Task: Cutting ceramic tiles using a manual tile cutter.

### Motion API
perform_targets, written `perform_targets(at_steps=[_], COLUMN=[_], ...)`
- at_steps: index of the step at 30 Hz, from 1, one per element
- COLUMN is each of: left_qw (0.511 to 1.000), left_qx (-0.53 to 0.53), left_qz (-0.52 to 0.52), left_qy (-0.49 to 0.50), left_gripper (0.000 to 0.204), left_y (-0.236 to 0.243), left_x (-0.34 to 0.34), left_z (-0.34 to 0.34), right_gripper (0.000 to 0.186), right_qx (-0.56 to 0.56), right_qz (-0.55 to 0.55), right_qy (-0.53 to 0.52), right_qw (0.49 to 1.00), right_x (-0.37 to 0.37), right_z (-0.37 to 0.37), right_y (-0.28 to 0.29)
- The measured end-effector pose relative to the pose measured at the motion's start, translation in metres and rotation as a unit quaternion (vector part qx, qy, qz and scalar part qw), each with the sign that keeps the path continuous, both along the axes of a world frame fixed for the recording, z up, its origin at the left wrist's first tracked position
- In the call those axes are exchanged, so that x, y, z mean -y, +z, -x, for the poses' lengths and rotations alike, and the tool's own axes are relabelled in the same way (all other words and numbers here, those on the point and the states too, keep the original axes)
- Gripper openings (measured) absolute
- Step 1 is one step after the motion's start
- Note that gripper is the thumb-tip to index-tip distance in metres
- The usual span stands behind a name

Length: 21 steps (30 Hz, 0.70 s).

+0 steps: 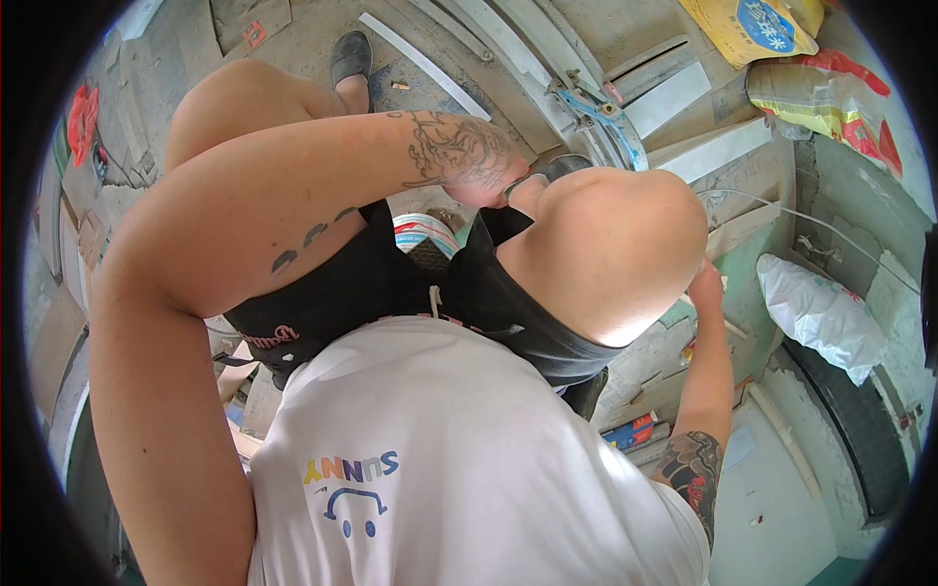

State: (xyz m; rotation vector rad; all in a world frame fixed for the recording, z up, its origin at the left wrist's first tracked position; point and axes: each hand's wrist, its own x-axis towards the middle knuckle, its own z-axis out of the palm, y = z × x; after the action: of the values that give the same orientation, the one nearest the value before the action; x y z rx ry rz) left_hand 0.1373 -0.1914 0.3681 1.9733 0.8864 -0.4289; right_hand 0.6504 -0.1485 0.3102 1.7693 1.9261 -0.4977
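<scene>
My left arm bends across my lap, and my left hand [486,183] is down by the ankle of my right leg. It is beside the dark shoe [565,166] on that foot, seemingly touching it; its fingers are turned away and mostly hidden. On the outer side of my right knee, my right hand [705,285] hangs low near the floor. The knee covers part of it, and what its fingers do cannot be made out. A white bucket with coloured print [426,230] shows below me between my thighs.
Long pale frame strips [518,73] with a blue cord [604,119] lie ahead. Yellow sacks [757,29] are at the far right, with a white plastic bag [821,311] nearer. Blue-and-red tubes [633,430] lie beside my right hip. Cardboard [171,44] covers floor at far left.
</scene>
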Motion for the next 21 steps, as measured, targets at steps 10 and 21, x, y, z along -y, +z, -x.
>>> perform_targets(at_steps=[10, 21], left_qw=[0.989, 0.674], left_qx=[-0.071, 0.081], left_qz=[0.089, 0.155], left_qy=[0.09, 0.718], left_gripper=[0.041, 0.05], left_y=[-0.068, -0.315], left_x=[-0.007, -0.083], left_z=[0.04, 0.067], right_gripper=[0.035, 0.032], right_qx=[0.031, 0.04], right_qz=[0.001, -0.012], right_qy=[0.028, -0.026], right_qw=[0.999, 0.999], right_x=[0.011, 0.007], right_z=[-0.05, -0.006], right_y=[-0.029, -0.009])
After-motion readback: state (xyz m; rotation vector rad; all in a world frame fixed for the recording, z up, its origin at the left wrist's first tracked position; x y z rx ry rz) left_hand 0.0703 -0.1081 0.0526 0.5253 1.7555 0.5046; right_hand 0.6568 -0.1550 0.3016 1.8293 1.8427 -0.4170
